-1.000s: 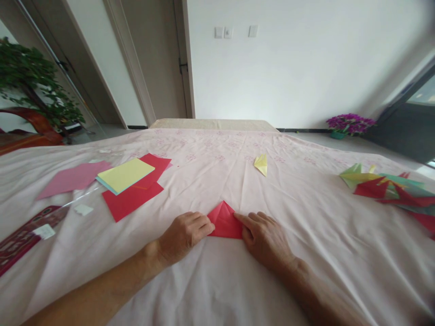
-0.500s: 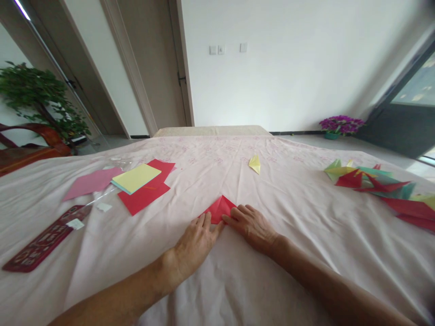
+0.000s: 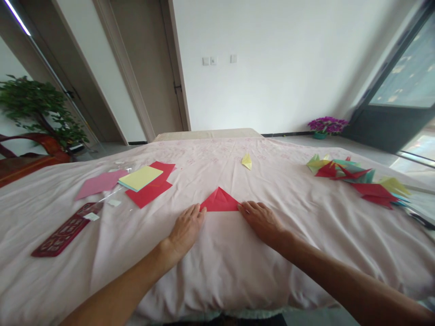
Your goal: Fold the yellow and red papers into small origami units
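Observation:
A red paper folded into a triangle (image 3: 219, 202) lies flat on the pink cloth (image 3: 217, 262) in front of me. My left hand (image 3: 186, 227) rests flat on the cloth, fingers stretched out, fingertips touching the triangle's left corner. My right hand (image 3: 263, 220) lies flat too, its fingertips at the triangle's right corner. Neither hand holds anything.
A stack of yellow, red and pink paper sheets (image 3: 141, 181) lies at the left, with a dark red packet (image 3: 64, 231) nearer. A small yellow folded piece (image 3: 247, 160) sits further back. Several folded coloured pieces (image 3: 353, 179) are heaped at the right. A plant (image 3: 41, 111) stands far left.
My hands have slid apart along the triangle's lower edge to its two corners and flattened. The left hand opened from a curled pinch. The view has pulled back and tilted up.

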Action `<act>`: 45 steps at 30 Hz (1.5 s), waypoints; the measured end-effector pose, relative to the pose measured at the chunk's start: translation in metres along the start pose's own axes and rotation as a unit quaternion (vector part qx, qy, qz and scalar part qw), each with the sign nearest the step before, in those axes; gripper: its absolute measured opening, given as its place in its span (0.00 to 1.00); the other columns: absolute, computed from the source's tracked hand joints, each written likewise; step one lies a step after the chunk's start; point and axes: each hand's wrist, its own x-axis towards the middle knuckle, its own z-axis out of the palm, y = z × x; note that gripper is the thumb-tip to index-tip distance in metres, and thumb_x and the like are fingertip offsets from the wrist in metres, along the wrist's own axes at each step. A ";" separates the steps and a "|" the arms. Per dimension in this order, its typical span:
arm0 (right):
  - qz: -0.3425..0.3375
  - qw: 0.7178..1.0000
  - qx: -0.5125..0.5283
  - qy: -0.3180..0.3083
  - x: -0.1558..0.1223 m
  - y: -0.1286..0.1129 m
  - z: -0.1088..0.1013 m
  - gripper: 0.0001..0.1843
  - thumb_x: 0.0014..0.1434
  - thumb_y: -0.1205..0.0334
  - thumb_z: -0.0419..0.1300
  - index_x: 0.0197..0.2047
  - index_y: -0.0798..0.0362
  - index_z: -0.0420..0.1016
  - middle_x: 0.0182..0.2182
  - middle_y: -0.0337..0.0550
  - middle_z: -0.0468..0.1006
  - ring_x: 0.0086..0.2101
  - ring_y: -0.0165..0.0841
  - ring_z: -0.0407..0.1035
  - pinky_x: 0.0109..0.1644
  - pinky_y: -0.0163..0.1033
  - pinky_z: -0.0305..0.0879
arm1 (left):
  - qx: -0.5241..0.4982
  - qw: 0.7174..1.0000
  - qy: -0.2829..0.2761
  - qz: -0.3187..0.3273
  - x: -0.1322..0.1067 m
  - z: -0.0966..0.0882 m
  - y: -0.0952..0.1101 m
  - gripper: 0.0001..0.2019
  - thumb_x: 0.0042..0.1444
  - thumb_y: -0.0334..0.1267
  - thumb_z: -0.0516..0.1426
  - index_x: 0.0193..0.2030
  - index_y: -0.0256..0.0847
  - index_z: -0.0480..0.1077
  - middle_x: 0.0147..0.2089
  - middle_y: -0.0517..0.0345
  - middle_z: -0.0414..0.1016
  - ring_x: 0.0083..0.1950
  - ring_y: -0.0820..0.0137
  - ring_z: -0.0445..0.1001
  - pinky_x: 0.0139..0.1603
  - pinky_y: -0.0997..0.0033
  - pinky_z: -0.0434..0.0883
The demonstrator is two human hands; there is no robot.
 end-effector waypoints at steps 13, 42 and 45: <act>0.192 0.961 0.188 0.058 0.002 0.028 -0.014 0.19 0.63 0.62 0.49 0.54 0.54 0.74 0.48 0.51 0.76 0.47 0.39 0.69 0.48 0.41 0.61 | -0.245 0.961 0.035 -0.125 0.001 -0.006 -0.049 0.18 0.59 0.40 0.55 0.55 0.39 0.70 0.55 0.45 0.75 0.56 0.61 0.73 0.56 0.62 0.68; 0.285 0.643 0.710 -0.005 0.018 0.003 0.004 0.26 0.55 0.59 0.54 0.58 0.52 0.68 0.30 0.42 0.77 0.25 0.30 0.70 0.23 0.33 0.67 | -0.222 0.965 0.137 0.025 0.010 -0.004 -0.003 0.19 0.63 0.34 0.51 0.60 0.43 0.66 0.59 0.52 0.71 0.64 0.63 0.64 0.65 0.55 0.61; 0.242 0.640 0.729 -0.020 0.017 0.007 0.008 0.25 0.51 0.64 0.52 0.53 0.54 0.73 0.33 0.44 0.79 0.26 0.29 0.70 0.25 0.32 0.67 | -0.163 0.979 0.105 0.064 0.004 -0.003 0.006 0.21 0.64 0.39 0.51 0.63 0.42 0.62 0.62 0.49 0.68 0.66 0.59 0.60 0.66 0.48 0.58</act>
